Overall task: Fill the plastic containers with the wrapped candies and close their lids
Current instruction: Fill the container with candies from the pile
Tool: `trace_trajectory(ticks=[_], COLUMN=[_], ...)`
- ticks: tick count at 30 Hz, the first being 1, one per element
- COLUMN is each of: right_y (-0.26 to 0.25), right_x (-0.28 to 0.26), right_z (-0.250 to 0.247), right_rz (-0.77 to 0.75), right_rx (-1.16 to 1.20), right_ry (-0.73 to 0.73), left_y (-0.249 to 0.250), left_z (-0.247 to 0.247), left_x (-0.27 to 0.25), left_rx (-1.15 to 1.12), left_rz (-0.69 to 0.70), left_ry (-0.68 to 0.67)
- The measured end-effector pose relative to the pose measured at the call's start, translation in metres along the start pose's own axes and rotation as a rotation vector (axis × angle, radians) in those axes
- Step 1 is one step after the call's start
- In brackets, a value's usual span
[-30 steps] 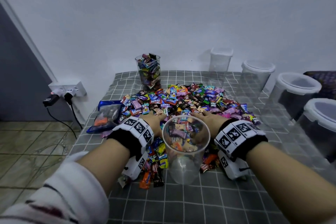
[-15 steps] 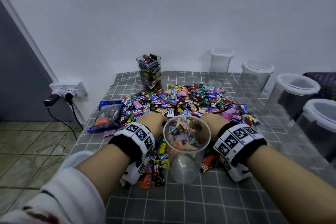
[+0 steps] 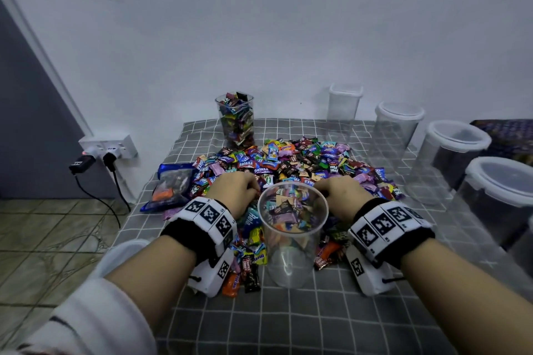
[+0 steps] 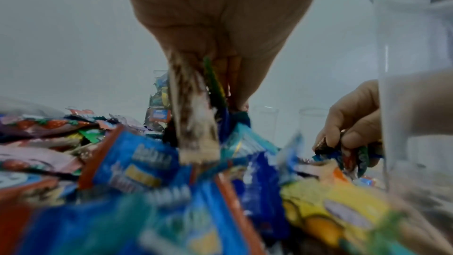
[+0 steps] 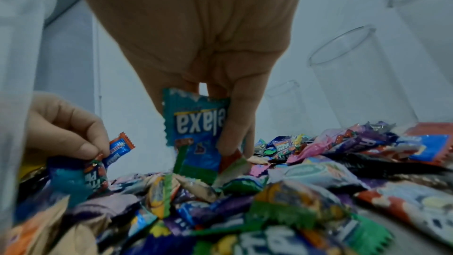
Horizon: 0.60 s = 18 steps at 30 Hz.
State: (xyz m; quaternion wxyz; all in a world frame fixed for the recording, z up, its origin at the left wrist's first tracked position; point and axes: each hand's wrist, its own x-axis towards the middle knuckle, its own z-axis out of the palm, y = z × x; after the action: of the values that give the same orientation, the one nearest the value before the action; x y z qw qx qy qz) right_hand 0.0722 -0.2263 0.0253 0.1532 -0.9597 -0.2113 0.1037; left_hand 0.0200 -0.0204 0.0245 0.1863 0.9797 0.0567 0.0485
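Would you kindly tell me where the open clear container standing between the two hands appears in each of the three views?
Head: the open clear container stands at centre, between the left hand and the right hand.
Left wrist: its wall fills the right edge.
Right wrist: its wall is a pale blur down the left edge.
Shared landmark: the candy pile, in all three views.

Black wristbands [image 3: 392, 228] with checkered white tags; white sleeve [image 3: 95, 323].
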Motion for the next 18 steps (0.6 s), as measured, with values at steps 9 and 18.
trace_trajectory(ticks=[9,18], right_y=[0.003,-0.017], right_x=[-0.022,-0.059], right_z=[-0.013,-0.021], right_rz=[-0.044,-0.288], right_rx=[0.348,0.707], right_ry=[0.265,0.690], left_y=[0.004,0.012], left_z=[-0.015,-0.019], left_x=[-0.016,-0.042], left_rx=[-0.380,-0.692], left_rz=[-0.063,-0.047], left_ry=[0.275,0.414])
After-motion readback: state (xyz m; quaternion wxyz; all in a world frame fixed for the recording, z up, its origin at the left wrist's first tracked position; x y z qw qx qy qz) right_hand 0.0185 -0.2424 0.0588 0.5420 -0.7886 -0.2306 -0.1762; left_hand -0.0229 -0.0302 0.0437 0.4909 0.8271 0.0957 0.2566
